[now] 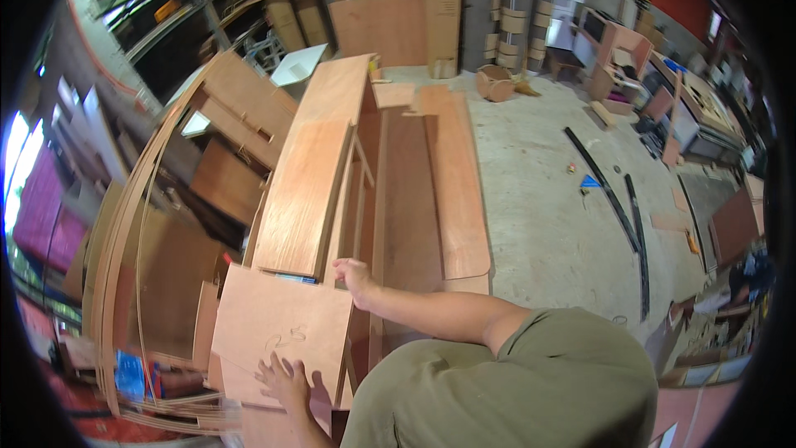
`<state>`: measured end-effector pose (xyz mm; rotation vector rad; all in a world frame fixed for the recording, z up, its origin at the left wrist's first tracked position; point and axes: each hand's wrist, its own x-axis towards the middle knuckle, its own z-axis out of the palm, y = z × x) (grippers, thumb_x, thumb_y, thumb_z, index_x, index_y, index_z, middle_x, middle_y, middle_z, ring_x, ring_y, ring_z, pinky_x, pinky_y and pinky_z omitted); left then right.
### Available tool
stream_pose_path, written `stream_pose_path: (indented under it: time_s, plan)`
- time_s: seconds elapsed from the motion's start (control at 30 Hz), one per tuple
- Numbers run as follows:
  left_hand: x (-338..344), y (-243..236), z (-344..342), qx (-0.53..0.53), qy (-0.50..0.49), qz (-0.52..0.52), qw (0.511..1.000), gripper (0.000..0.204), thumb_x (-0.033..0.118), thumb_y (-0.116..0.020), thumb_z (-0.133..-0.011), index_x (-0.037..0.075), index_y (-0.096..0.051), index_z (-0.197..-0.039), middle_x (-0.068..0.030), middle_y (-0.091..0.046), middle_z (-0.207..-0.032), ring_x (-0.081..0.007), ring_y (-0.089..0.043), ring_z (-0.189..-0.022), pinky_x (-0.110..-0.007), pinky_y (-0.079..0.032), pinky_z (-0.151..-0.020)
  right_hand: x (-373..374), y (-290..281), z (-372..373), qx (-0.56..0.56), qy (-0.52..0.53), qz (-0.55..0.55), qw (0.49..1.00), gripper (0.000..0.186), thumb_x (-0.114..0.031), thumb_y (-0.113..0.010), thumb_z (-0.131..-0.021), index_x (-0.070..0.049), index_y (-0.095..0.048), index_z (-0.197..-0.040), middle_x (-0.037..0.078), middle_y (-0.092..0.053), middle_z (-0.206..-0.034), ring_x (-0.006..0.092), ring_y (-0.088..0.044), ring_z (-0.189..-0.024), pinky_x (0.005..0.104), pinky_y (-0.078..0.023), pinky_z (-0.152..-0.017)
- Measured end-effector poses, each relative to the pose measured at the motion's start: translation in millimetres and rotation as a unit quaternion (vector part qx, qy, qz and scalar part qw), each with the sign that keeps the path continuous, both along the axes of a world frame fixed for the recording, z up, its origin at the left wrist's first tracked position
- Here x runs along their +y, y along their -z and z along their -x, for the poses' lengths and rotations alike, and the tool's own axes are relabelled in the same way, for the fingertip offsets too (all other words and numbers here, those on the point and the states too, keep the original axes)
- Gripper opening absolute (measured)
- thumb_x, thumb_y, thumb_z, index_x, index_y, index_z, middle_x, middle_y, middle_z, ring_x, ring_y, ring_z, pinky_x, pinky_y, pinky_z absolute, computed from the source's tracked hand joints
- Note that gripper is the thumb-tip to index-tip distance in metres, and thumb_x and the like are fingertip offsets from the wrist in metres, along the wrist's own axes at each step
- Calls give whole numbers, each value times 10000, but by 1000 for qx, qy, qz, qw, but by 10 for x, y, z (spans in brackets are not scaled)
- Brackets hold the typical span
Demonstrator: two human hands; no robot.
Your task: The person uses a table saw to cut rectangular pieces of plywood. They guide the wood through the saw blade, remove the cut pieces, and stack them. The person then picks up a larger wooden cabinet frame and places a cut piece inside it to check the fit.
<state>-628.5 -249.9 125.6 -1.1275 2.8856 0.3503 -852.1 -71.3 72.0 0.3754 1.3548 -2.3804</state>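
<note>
My left hand lies spread on a pale plywood panel with pencil marks, at the near end of a long wooden cabinet frame. At that panel's far right corner, my right hand is closed beside the frame's inner strip; what its fingers hold, if anything, is hidden. Beyond the marked panel, a longer plywood board covers part of the frame. A small blue object shows in the gap between the two boards.
Long plywood sheets lie on the floor right of the frame. Farther right are black strips and a blue triangular piece. Bent wooden strips and leaning boards crowd the left. Rolls and cartons stand at the back.
</note>
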Motion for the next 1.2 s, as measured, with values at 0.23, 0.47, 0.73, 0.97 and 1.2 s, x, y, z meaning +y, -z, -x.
stream_pose_path:
  time_s: [0.23, 0.47, 0.73, 0.97, 1.2]
  plan:
    - [-5, 102, 468, -68, 80, 31, 994, 747, 561, -514, -901, 127, -369, -1491, -290, -285, -1523, -452, -252, -1422, -667, -264, -1080, 851, 377, 338, 258, -291, -315, 866, 410, -254, -618, -858, -28, -628, -1200, 185, -676, -1113, 285, -642, -1062, 406, -514, -868]
    - [113, 54, 922, 11, 16, 32, 999, 720, 571, -418, -971, 82, -344, -1496, -311, -241, -1536, -474, -239, -1416, -658, -245, -1092, 3424, 2345, -180, 77, -400, -603, 686, 366, -194, -598, -756, -42, -707, -1071, 216, -677, -1119, 349, -669, -1016, 493, -522, -825]
    - [864, -834, 2590, 373, 281, -91, 880, 381, 265, -451, -1031, -11, -707, -1089, -146, -706, -1012, -236, -637, -690, -345, -535, -618, 5612, 2395, -1262, -412, -70, -560, 716, 366, -186, -532, -871, 8, -680, -1144, 229, -626, -1246, 386, -599, -1169, 447, -484, -962]
    - [2296, -804, 3962, 122, 378, -359, 845, 352, 295, -514, -1001, 26, -722, -1090, -48, -706, -928, -106, -559, -752, -278, -457, -642, 5421, 2612, -1306, -262, 233, -489, 799, 461, -342, -653, -812, -29, -669, -1149, 250, -687, -1061, 400, -665, -960, 443, -525, -844]
    - [4313, -647, 4825, -43, 619, -552, 557, 856, 662, -529, -900, 82, -339, -1501, -121, -439, -1455, -281, -512, -1234, -423, -412, -1012, 4293, 3433, -2506, -366, 154, -517, 758, 502, -424, -569, -851, 7, -698, -1072, 257, -647, -1163, 413, -604, -1092, 501, -467, -945]
